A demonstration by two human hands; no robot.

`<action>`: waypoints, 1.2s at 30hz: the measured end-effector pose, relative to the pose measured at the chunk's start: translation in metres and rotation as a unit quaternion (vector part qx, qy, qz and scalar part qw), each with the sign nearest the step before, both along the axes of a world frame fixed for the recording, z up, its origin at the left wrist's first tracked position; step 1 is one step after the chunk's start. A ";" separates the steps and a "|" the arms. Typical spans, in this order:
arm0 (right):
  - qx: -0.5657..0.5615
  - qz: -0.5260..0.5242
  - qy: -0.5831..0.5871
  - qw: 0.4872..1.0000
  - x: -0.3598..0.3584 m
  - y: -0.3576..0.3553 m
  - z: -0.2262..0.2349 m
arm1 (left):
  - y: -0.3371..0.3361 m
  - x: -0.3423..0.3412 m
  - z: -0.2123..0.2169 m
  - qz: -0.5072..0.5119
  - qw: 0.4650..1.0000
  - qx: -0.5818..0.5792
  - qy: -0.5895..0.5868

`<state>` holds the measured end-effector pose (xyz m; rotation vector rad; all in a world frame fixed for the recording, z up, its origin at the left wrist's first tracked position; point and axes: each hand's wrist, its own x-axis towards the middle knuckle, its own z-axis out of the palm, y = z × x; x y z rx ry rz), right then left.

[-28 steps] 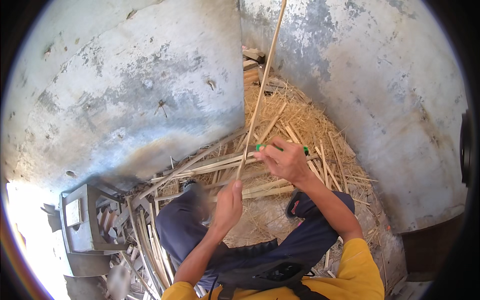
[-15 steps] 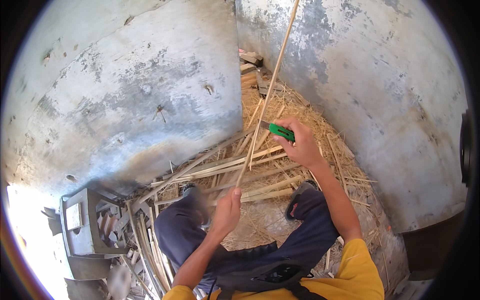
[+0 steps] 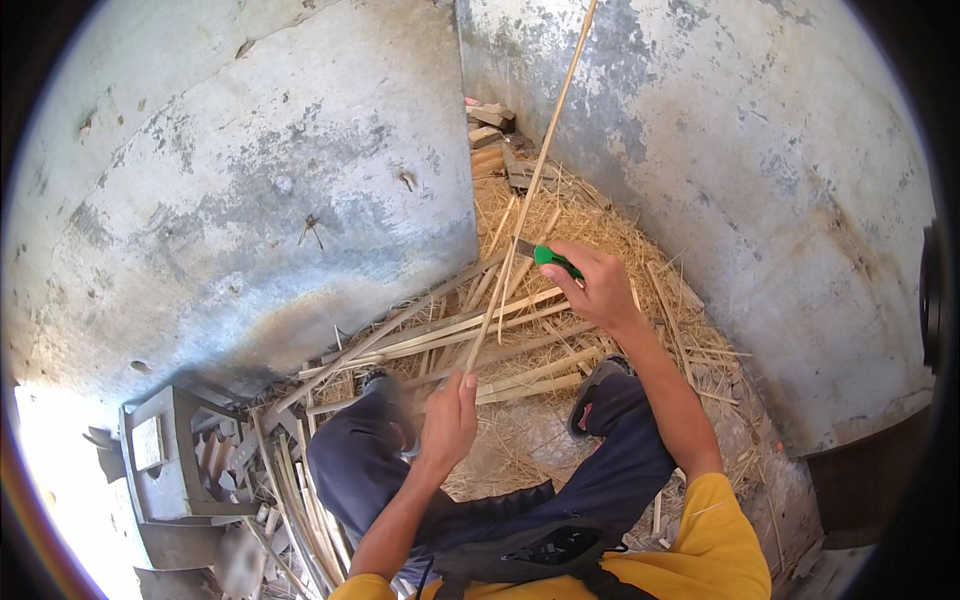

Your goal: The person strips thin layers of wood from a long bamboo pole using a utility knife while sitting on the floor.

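Between thumb and fingers, my left hand (image 3: 449, 418) grips the near end of a long, thin bamboo strip (image 3: 548, 150). The strip slants up and away to the right, past the picture's top edge. My right hand (image 3: 596, 285) is closed round a green utility knife (image 3: 557, 260), its blade out and against the strip about midway along. From near the blade a thin sliver (image 3: 503, 310) hangs down beside the strip, its lower end free.
Pale shavings (image 3: 590, 220) cover the floor, with several split strips (image 3: 450, 335) lying across them beyond my feet. More strips (image 3: 300, 490) lean at the left by a grey wooden frame (image 3: 165, 455). Worn walls (image 3: 250, 180) meet in a corner ahead, near stacked bricks (image 3: 490, 125).
The sliver beside the strip hangs slightly lower. My right hand and the knife have turned a little, and the view has shifted slightly. Both hands keep their hold.
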<state>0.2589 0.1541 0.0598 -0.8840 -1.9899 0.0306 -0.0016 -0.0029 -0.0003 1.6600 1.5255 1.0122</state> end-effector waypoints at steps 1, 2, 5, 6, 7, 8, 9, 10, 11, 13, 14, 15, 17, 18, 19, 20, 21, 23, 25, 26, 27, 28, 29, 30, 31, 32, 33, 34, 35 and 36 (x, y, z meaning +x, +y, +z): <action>0.011 -0.002 -0.005 1.000 0.000 0.000 0.000 | 0.000 -0.001 -0.001 0.001 1.000 0.003 0.002; 0.010 -0.005 -0.007 1.000 -0.001 0.000 0.001 | -0.001 -0.001 -0.001 0.001 1.000 0.003 0.002; 0.019 -0.022 -0.018 0.999 -0.004 0.000 0.004 | -0.002 -0.001 0.000 0.001 1.000 0.002 0.004; 0.028 -0.033 -0.023 0.999 -0.004 0.002 0.003 | -0.002 -0.001 0.000 0.000 1.000 0.001 0.005; 0.038 -0.044 -0.028 0.998 -0.005 0.002 0.002 | -0.002 0.000 -0.001 0.000 1.000 0.000 0.006; 0.040 -0.054 -0.032 0.997 -0.007 0.003 0.000 | -0.002 0.001 -0.002 0.002 1.000 0.003 0.005; 0.042 -0.065 -0.036 0.996 -0.010 0.003 -0.003 | -0.003 0.003 -0.003 0.004 1.000 0.005 0.004; 0.045 -0.075 -0.039 0.995 -0.012 0.003 -0.004 | -0.003 0.003 -0.004 0.006 1.000 0.009 0.004; 0.046 -0.078 -0.039 0.995 -0.014 0.004 -0.005 | -0.003 0.003 -0.003 0.009 1.000 0.007 0.006; 0.049 -0.084 -0.038 0.995 -0.016 0.005 -0.007 | -0.005 0.002 -0.001 0.013 1.000 0.004 0.009; 0.053 -0.086 -0.037 0.994 -0.017 0.007 -0.008 | -0.005 0.002 -0.001 0.014 1.000 0.008 0.009; 0.057 -0.088 -0.037 0.994 -0.018 0.009 -0.010 | -0.004 0.002 -0.002 0.015 1.000 0.012 0.009; 0.059 -0.088 -0.034 0.994 -0.019 0.013 -0.012 | -0.003 0.001 -0.002 0.017 1.000 0.018 0.010; 0.057 -0.087 -0.032 0.994 -0.021 0.014 -0.012 | -0.002 0.001 -0.002 0.018 1.000 0.020 0.011; 0.055 -0.086 -0.030 0.994 -0.022 0.016 -0.013 | -0.001 0.000 -0.002 0.020 0.999 0.023 0.012; 0.012 -0.144 -0.003 0.990 -0.017 0.023 -0.015 | -0.002 0.002 -0.006 0.012 0.999 0.024 0.026; -0.031 -0.202 0.023 0.979 -0.005 0.035 -0.015 | -0.007 0.005 -0.013 0.004 0.999 0.025 0.039; -0.092 -0.261 0.030 0.961 0.021 0.049 -0.008 | -0.013 0.010 -0.020 -0.013 0.998 0.009 0.053; -0.121 -0.260 -0.002 0.958 0.038 0.054 0.014 | -0.012 0.011 -0.016 -0.028 0.998 -0.017 0.060; -0.098 -0.255 0.003 0.962 0.044 0.054 0.012 | -0.011 0.012 -0.016 -0.031 0.998 -0.009 0.059; -0.075 -0.250 0.007 0.965 0.049 0.054 0.010 | -0.009 0.010 -0.015 -0.034 0.998 -0.001 0.057; -0.052 -0.244 0.012 0.968 0.054 0.055 0.008 | -0.008 0.010 -0.013 -0.037 0.998 0.006 0.056; -0.031 -0.232 0.009 0.972 0.057 0.055 0.010 | -0.008 0.009 -0.010 -0.039 0.998 -0.010 0.049; -0.009 -0.218 0.006 0.976 0.061 0.059 0.015 | -0.009 0.009 -0.005 -0.040 0.998 -0.027 0.042; 0.012 -0.204 0.003 0.979 0.064 0.060 0.018 | -0.010 0.008 -0.003 -0.041 0.998 -0.043 0.035; 0.002 -0.197 0.001 0.980 0.064 0.060 0.021 | -0.009 0.008 -0.005 -0.043 0.997 -0.038 0.046; -0.009 -0.189 0.000 0.982 0.066 0.060 0.023 | -0.009 0.007 -0.009 -0.045 0.997 -0.033 0.056; -0.020 -0.181 -0.002 0.983 0.068 0.061 0.025 | -0.009 0.006 -0.012 -0.046 0.996 -0.028 0.066; -0.021 -0.190 -0.017 0.981 0.073 0.064 0.023 | -0.009 0.008 -0.011 -0.046 0.996 -0.042 0.066; -0.022 -0.200 -0.033 0.979 0.078 0.068 0.018 | -0.010 0.010 -0.010 -0.046 0.995 -0.055 0.066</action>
